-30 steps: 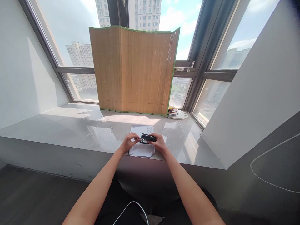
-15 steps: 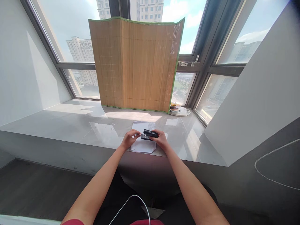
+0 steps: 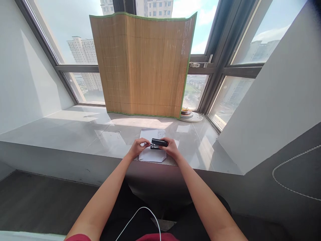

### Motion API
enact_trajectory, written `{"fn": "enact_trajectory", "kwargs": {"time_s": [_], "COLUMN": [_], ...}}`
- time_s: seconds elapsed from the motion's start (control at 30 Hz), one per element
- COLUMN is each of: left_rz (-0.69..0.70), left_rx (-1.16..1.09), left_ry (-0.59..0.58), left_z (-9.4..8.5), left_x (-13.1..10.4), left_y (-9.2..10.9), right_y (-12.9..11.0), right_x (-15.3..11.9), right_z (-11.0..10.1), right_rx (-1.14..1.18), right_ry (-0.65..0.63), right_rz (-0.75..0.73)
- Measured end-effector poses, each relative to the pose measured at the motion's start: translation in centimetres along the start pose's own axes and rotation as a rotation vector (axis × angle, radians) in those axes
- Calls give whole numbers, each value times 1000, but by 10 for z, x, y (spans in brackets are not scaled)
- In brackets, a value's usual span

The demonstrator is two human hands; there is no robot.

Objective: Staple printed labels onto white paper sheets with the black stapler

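A black stapler (image 3: 159, 143) is held level above white sheets of paper (image 3: 151, 156), its upper arm lifted apart from the shiny metal part and base below. My right hand (image 3: 172, 148) is closed around its right end. At the stapler's left end, my left hand (image 3: 137, 147) is closed in a pinch, fingertips beside the metal part. What those fingertips hold, if anything, is too small to make out. Dark printed marks show on the paper's upper right corner.
The paper lies near the front edge of a pale tiled window sill (image 3: 75, 134). A bamboo mat (image 3: 150, 67) stands upright against the window, with a stack of plates (image 3: 187, 114) to its right. Small bits (image 3: 118, 135) lie left of the paper. A white cable (image 3: 144, 208) loops below.
The view has shifted slightly. My left fingertips have moved a little at the stapler's left end, while my right hand keeps its grip.
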State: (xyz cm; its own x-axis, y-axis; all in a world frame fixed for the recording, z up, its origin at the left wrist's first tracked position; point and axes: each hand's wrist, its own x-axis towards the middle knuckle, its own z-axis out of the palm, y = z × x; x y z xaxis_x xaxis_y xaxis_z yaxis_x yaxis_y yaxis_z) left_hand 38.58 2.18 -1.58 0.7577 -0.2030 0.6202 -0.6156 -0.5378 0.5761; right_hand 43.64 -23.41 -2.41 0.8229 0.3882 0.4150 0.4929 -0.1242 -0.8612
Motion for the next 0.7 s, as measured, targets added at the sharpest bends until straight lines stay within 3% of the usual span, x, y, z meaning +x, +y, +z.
{"fn": "enact_trajectory", "kwargs": {"time_s": [0.2,0.4,0.5,0.7], "left_rz": [17,-124,-153,-126], "left_rx": [-37,-168,-246,-336], "left_ry": [-38,43,-20,-232], "left_z": [2,-2,-9,-16], "left_x": [0,-1,1,20], "left_y": [0,-1,-4,0], "right_y": [0,-2,-2,-8], "right_x": [0,0,-1,-1], "right_z": [-1,-9,-11,-4], "right_rx": [50,243,308,366], "right_ry": [20,148,148,-8], "right_rz": [17,124,166,161]}}
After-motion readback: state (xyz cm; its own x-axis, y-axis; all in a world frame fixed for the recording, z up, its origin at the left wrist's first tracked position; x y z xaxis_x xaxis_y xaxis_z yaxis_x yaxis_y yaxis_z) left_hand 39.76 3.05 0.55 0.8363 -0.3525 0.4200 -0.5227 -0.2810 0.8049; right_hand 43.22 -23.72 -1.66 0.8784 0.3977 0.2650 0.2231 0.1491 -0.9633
